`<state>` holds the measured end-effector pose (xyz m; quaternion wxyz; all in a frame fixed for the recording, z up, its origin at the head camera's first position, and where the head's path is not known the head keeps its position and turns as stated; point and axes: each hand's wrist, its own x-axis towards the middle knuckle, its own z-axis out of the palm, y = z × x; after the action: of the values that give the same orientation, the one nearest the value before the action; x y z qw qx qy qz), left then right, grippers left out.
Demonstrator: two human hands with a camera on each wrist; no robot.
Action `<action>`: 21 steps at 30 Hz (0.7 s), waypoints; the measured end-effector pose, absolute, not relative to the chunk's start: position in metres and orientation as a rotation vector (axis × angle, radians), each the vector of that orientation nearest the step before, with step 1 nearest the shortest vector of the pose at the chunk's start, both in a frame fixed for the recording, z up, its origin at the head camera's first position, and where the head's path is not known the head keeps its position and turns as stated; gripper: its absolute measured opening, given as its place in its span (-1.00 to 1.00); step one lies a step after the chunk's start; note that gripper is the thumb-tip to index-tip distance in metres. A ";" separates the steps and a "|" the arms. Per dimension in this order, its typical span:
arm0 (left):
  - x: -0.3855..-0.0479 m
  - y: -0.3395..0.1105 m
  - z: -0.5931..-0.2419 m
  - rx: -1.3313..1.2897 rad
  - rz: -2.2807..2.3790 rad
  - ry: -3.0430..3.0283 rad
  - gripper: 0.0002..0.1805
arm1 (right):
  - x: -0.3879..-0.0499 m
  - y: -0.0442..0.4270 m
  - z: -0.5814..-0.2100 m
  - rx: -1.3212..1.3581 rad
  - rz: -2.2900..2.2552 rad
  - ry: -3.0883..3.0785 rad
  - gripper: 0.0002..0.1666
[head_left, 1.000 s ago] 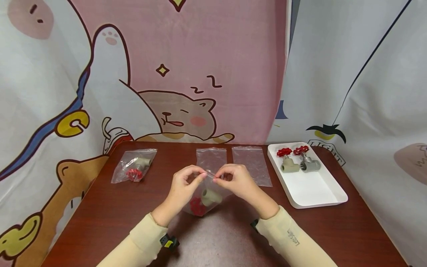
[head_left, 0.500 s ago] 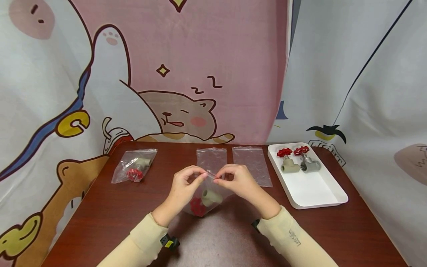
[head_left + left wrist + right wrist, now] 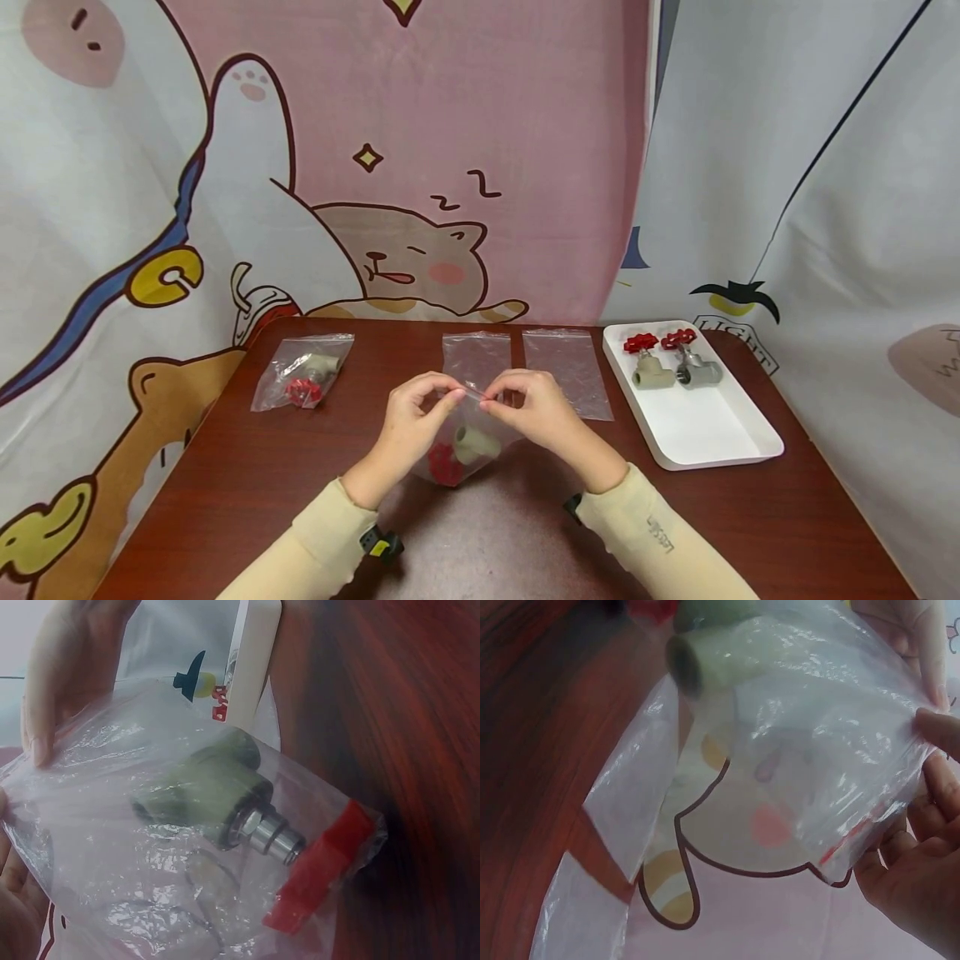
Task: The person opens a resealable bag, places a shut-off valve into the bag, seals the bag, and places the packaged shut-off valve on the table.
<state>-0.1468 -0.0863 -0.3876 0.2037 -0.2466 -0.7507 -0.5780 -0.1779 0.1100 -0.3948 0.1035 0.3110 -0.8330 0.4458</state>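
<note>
Between the two hands hangs a clear zip bag (image 3: 112,795), its top edge pinched by both. My left hand (image 3: 414,421) grips the edge from the left with thumb and forefinger. From the right, my right hand (image 3: 538,408) pinches the same edge close beside it. Inside the bag lies a valve: an olive-green plastic tee body (image 3: 206,787), a silver metal stem (image 3: 271,834) and a red handwheel (image 3: 322,866), which sits at the bag's bottom corner. In the right wrist view the fingers of both hands nearly meet at the bag's edge.
A second bagged valve (image 3: 303,375) lies at the back left of the brown table (image 3: 480,550). Two flat clear bags, a nearer-middle one (image 3: 476,354) and another (image 3: 566,375), lie behind the hands. On the right, a white tray (image 3: 712,429) holds a green valve (image 3: 652,372) and a grey valve (image 3: 699,371).
</note>
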 end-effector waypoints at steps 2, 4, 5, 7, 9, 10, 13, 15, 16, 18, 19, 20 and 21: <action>-0.147 -0.087 -0.388 -0.681 -1.596 -2.089 -0.96 | -0.179 0.113 -0.397 0.925 1.304 -2.457 -0.93; -0.148 -0.088 -0.389 -0.672 -1.589 -2.082 -0.96 | -0.179 0.116 -0.399 0.919 1.297 -2.464 -0.92; -0.148 -0.088 -0.389 -0.665 -1.583 -2.082 -0.96 | -0.180 0.118 -0.401 0.918 1.291 -2.468 -0.92; -0.148 -0.089 -0.389 -0.652 -1.571 -2.081 -0.95 | -0.180 0.122 -0.404 0.909 1.285 -2.481 -0.92; -0.149 -0.089 -0.389 -0.647 -1.568 -2.080 -0.95 | -0.180 0.126 -0.406 0.900 1.296 -2.495 -0.92; -0.149 -0.090 -0.389 -0.647 -1.567 -2.079 -0.95 | -0.179 0.127 -0.407 0.898 1.299 -2.501 -0.93; -0.149 -0.089 -0.389 -0.654 -1.565 -2.076 -0.95 | -0.178 0.130 -0.408 0.897 1.322 -2.507 -0.94; -0.149 -0.089 -0.389 -0.653 -1.570 -2.077 -0.95 | -0.177 0.130 -0.407 0.896 1.325 -2.509 -0.94; -0.148 -0.089 -0.389 -0.650 -1.572 -2.081 -0.96 | -0.177 0.131 -0.407 0.896 1.326 -2.511 -0.94; -0.150 -0.089 -0.393 -0.650 -1.582 -2.084 -0.96 | -0.177 0.131 -0.408 0.894 1.323 -2.514 -0.94; -0.152 -0.089 -0.397 -0.648 -1.591 -2.084 -0.96 | -0.177 0.130 -0.409 0.892 1.321 -2.511 -0.94; -0.154 -0.090 -0.401 -0.646 -1.603 -2.084 -0.97 | -0.176 0.130 -0.409 0.891 1.319 -2.507 -0.94; -0.157 -0.090 -0.405 -0.645 -1.611 -2.083 -0.97 | -0.176 0.130 -0.410 0.888 1.316 -2.505 -0.94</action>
<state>-0.1566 -0.0905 -0.4048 0.2135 -0.2323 -0.7506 -0.5805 -0.1765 0.1300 -0.4103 0.0879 0.2983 -0.8413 0.4421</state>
